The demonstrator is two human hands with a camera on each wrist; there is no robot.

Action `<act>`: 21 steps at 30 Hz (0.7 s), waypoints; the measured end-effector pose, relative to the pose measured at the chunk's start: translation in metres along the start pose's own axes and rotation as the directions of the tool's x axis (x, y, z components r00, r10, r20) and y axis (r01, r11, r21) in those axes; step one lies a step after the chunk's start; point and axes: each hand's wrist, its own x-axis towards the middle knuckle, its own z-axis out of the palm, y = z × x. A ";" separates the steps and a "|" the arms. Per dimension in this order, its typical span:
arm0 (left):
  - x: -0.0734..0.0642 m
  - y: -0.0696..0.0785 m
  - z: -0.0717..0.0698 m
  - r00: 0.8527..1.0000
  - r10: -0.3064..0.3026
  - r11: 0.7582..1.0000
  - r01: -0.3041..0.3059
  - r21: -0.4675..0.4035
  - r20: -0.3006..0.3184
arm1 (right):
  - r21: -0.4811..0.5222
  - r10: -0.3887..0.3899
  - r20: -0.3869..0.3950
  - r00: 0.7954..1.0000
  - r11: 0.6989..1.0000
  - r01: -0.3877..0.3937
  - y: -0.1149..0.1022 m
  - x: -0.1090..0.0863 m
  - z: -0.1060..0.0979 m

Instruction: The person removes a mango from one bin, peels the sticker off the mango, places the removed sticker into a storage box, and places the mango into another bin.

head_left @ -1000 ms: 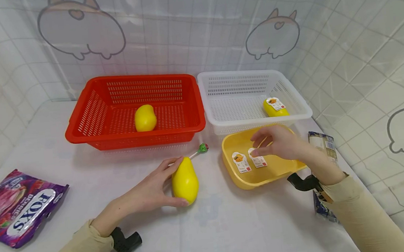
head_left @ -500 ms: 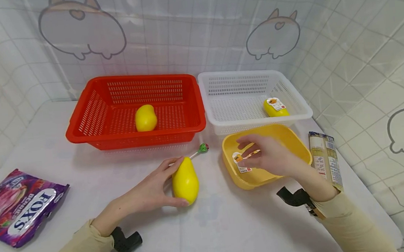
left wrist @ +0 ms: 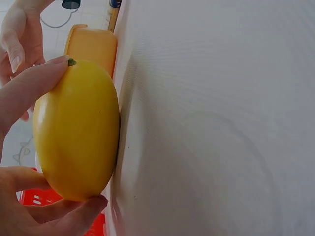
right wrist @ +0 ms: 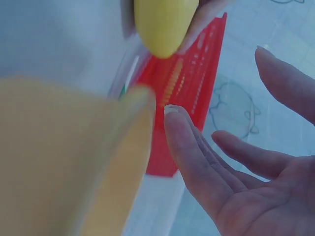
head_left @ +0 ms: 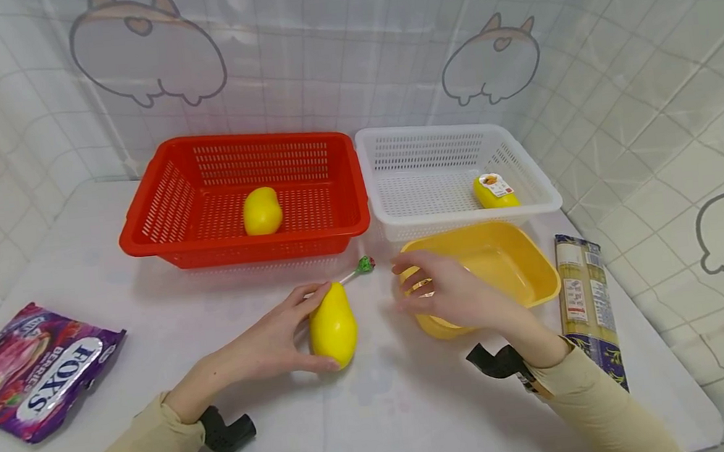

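My left hand [head_left: 271, 340] holds a smooth yellow mango [head_left: 335, 328] on the white table, its thumb at the near end and its fingers at the far end. A small green stem nub [left wrist: 72, 62] shows on the fruit in the left wrist view. My right hand [head_left: 452, 294] hovers over the left side of a yellow plastic tub [head_left: 517, 269], fingers spread and slightly bent, with nothing in them. It largely hides the mango-picture labels in the tub. Just beyond the held mango lies a lollipop [head_left: 364, 264], its white stick pointing toward the fruit.
A red basket [head_left: 247, 252] at the back holds one yellow mango [head_left: 262, 211]. Beside it, a white basket [head_left: 419, 177] has a labelled mango [head_left: 495, 192] in its front right corner. A purple Fox's bag [head_left: 42, 369] lies left, and a clear-and-blue packet [head_left: 583, 292] right.
My right hand has moved left across the yellow tub, from its middle to its left rim, uncovering the packet on the right. My left hand and the mango have stayed still.
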 end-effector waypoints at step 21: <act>0.000 0.000 0.002 0.998 0.043 0.998 -0.045 -0.053 -0.040 | 0.058 -0.004 0.174 0.985 0.998 -0.006 -0.009 0.035 0.047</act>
